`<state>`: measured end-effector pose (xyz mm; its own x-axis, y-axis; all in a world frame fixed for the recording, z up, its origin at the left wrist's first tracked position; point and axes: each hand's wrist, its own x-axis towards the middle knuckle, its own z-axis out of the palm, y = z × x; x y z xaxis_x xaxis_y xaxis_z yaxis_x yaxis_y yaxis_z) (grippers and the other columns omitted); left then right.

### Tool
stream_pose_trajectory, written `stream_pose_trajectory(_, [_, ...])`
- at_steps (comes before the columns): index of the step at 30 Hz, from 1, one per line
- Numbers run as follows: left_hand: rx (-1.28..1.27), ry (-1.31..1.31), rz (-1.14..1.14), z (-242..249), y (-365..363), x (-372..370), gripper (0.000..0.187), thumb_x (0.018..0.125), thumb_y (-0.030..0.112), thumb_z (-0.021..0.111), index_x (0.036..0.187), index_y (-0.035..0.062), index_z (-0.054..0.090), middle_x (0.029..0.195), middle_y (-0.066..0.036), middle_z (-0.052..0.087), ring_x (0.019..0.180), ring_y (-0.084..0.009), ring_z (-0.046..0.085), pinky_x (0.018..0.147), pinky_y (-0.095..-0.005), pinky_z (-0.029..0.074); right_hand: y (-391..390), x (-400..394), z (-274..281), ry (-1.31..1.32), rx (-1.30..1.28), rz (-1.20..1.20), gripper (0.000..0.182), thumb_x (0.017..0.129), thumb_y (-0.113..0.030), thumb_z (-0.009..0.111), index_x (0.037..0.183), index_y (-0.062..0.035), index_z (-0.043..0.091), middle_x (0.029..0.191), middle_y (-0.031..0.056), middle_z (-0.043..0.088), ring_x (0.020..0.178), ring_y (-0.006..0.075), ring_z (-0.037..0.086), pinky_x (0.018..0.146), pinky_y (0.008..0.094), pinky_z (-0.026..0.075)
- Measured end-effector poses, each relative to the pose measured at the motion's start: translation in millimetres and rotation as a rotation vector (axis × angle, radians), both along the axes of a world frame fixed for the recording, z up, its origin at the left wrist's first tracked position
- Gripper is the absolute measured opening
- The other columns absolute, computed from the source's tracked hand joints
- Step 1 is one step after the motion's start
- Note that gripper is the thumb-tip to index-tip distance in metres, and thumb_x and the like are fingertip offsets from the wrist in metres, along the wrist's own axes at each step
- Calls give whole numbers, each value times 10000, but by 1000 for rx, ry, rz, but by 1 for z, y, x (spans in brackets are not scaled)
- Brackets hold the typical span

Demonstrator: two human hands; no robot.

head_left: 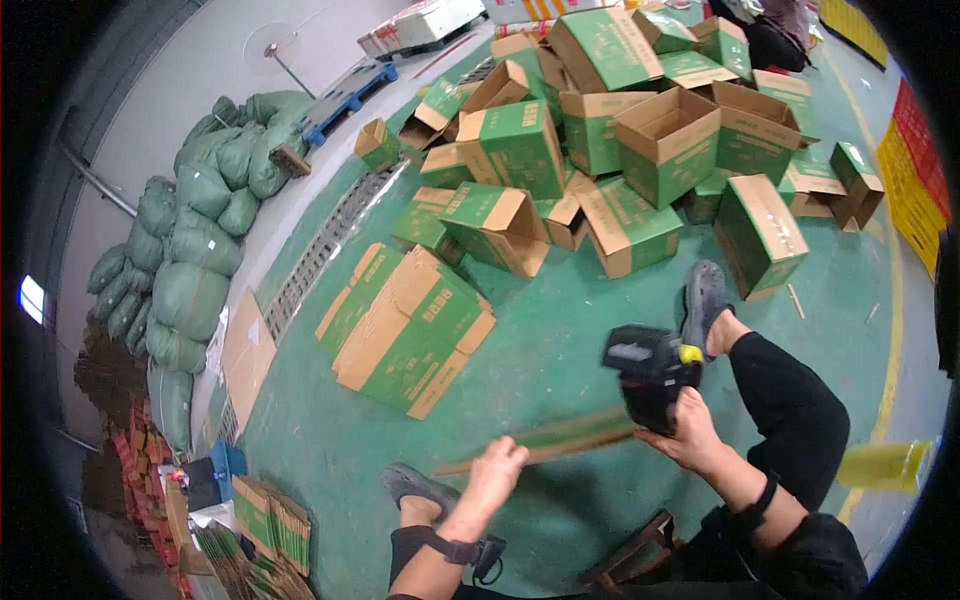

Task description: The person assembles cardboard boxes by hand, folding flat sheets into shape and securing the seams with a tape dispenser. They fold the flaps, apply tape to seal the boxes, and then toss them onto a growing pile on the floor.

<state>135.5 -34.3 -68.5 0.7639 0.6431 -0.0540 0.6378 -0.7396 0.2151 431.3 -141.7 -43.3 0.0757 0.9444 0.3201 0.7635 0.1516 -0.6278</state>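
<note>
My left hand (497, 470) is closed at the near edge of a green-and-brown cardboard carton (570, 436), which looks like a thin strip from here and is blurred by motion. In my right hand (688, 432) is a bulky black hand-held tool (650, 375) with a yellow part. Motion blurs it, and I cannot make out its exact kind. The tool is above the carton's right end, and whether they touch is hidden. A stack of flattened green cartons (415, 330) lies on the floor beyond my left hand.
Made-up green cartons (665, 145) are heaped ahead. Folded cartons (270, 525) stand at lower left, and green sacks (190, 270) line the wall. Yellow and red crates (910, 180) are at right. A small stool (635, 555) stands between my legs. Another person (775, 35) is at the far right.
</note>
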Motion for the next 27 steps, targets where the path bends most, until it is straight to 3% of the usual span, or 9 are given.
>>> stream_pose_trajectory(4, [-97, -12, -237, -14, -37, 24, 158, 724, 128, 560, 880, 116, 539, 871, -77, 488, 854, -272, 516, 642, -381, 476, -7, -6, -26, -305, -220, 200, 501, 656, -501, 643, 816, -39, 534, 726, 128, 558, 738, 293, 548, 737, 364, 401])
stream_pose_trajectory(9, [-173, -119, -71, -15, -38, 17, 207, 626, 215, 689, 784, 96, 628, 903, -39, 536, 923, -259, 506, 750, -389, 419, -39, -22, -51, -184, -386, 280, 641, 691, -595, 548, 981, -23, 559, 657, 120, 583, 687, 276, 570, 757, 343, 391])
stream_pose_trajectory(11, [84, -208, -35, 8, -36, 12, 201, 618, 247, 706, 703, 78, 636, 961, -36, 547, 980, -274, 472, 840, -425, 349, -39, -21, -60, -176, -394, 239, 688, 663, -631, 543, 968, -15, 558, 656, 128, 578, 679, 293, 563, 751, 346, 395])
stream_pose_trajectory(15, [548, -374, 711, -52, -17, -41, 320, 716, 243, 675, 956, 61, 566, 997, -133, 532, 1030, -301, 433, 871, -450, 329, -32, -16, -74, -153, -311, 201, 728, 613, -655, 574, 945, -8, 554, 672, 146, 581, 665, 321, 547, 729, 371, 400])
stream_pose_trajectory(16, [523, -392, 698, -61, -13, -36, 320, 716, 243, 675, 956, 61, 566, 997, -133, 532, 1030, -301, 433, 871, -450, 329, -30, -16, -73, -124, -315, 198, 707, 621, -652, 576, 916, -9, 565, 662, 149, 570, 688, 323, 541, 728, 372, 406])
stream_pose_trajectory(18, [-117, -1083, 1104, -69, -16, -26, 342, 784, 212, 631, 1040, 31, 494, 991, -139, 527, 987, -252, 458, 830, -400, 379, -24, -12, -65, -124, -337, 191, 668, 635, -633, 583, 875, -10, 575, 640, 154, 556, 697, 322, 533, 708, 377, 416])
stream_pose_trajectory(21, [-195, -1070, 1090, -73, -13, -24, 307, 823, 193, 595, 1030, -6, 486, 989, -125, 527, 918, -211, 482, 790, -342, 410, -7, -3, -58, -279, -268, 173, 529, 670, -519, 614, 866, -32, 548, 601, 131, 564, 658, 306, 559, 707, 364, 399])
stream_pose_trajectory(23, [-197, -951, 1087, -60, -13, -16, 356, 815, 200, 603, 1058, -29, 481, 1002, -131, 528, 891, -220, 496, 809, -344, 403, 4, 4, -62, -310, -3, 221, 478, 673, -479, 624, 847, -41, 546, 588, 97, 568, 639, 281, 570, 703, 357, 401])
stream_pose_trajectory(27, [-175, -782, 1031, -62, -31, -30, 480, 776, 272, 637, 1083, -71, 502, 1098, -209, 525, 1024, -289, 493, 896, -373, 368, 28, -9, -39, -513, -469, 409, 446, 667, -457, 637, 854, -57, 574, 669, 89, 609, 673, 229, 610, 727, 342, 409])
